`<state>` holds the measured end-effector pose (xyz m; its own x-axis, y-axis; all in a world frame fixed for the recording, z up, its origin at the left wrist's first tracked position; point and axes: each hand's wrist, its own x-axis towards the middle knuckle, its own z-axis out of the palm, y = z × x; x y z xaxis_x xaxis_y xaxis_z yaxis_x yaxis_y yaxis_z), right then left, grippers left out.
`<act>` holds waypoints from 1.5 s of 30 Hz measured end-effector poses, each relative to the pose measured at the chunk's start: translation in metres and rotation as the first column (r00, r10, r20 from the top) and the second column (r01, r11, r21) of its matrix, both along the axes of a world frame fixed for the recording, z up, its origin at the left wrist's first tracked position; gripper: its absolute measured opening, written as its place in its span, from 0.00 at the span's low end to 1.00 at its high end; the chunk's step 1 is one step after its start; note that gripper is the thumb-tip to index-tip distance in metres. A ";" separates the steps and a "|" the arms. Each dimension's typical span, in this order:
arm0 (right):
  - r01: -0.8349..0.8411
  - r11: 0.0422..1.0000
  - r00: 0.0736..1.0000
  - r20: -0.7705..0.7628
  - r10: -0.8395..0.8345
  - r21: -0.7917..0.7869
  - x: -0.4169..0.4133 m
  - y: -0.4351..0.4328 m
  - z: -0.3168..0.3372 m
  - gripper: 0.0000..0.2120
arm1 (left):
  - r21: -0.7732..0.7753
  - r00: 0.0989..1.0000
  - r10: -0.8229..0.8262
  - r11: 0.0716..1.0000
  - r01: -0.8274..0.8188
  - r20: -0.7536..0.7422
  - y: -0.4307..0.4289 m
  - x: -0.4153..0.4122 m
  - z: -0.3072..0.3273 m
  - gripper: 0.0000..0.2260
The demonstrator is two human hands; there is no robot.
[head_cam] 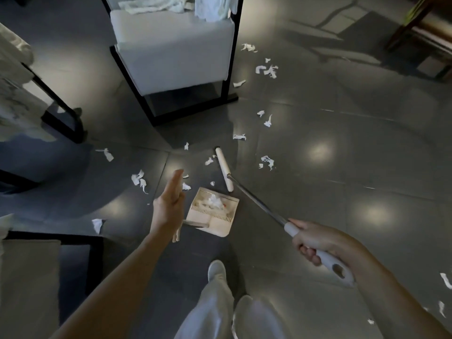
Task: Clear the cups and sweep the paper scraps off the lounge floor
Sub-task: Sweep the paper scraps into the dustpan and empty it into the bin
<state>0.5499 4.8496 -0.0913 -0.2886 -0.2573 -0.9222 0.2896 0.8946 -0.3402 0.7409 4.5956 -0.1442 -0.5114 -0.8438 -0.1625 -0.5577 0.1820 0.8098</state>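
Broom (256, 203): long metal shaft with a white grip; its cream head rests on the floor (342, 155) just beyond the dustpan (217, 222), and the shaft slants back to the right hand (315, 241).
Right fingers (309, 255): wrapped round the white grip at the shaft's near end.
Left hand (168, 204): held out above the floor, edge-on, fingers (176, 182) straight and close together, holding nothing. The dustpan's upright handle shows just below the wrist; whether they touch cannot be told.
Dustpan position: flat on the floor between the two hands, just right of the left palm, mouth towards the broom head. A heap of torn paper (214, 203) sits inside.
Paper scraps (267, 69): white torn pieces scattered over the floor. Several lie just beside the left fingertips and the broom head. Others lie well apart, by the armchair (173, 57) foot and at the right edge.
Armchair detail: white cushions, black frame, beyond the broom head.
Floor surface: dark glossy tiles.
Shoe (216, 269): white, nearer than the dustpan.
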 end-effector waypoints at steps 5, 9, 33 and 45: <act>0.108 0.994 0.993 -0.046 -0.108 -0.006 -0.064 -0.013 -0.004 0.35 | 0.022 0.999 -0.038 0.999 0.038 0.006 -0.009 -0.059 0.004 0.24; 0.148 0.989 0.983 -0.111 -0.145 0.023 -0.130 -0.018 -0.014 0.34 | 0.044 0.993 -0.093 0.995 0.089 0.077 -0.012 -0.117 0.004 0.26; -0.393 0.918 0.913 0.145 0.381 0.062 -0.289 -0.059 0.000 0.33 | -0.006 0.978 0.196 0.980 -0.196 0.076 -0.001 -0.220 -0.009 0.24; -0.356 0.935 0.929 -0.109 0.354 0.006 -0.298 -0.171 -0.018 0.36 | -0.016 0.957 0.286 0.958 -0.287 -0.035 0.008 -0.168 0.006 0.28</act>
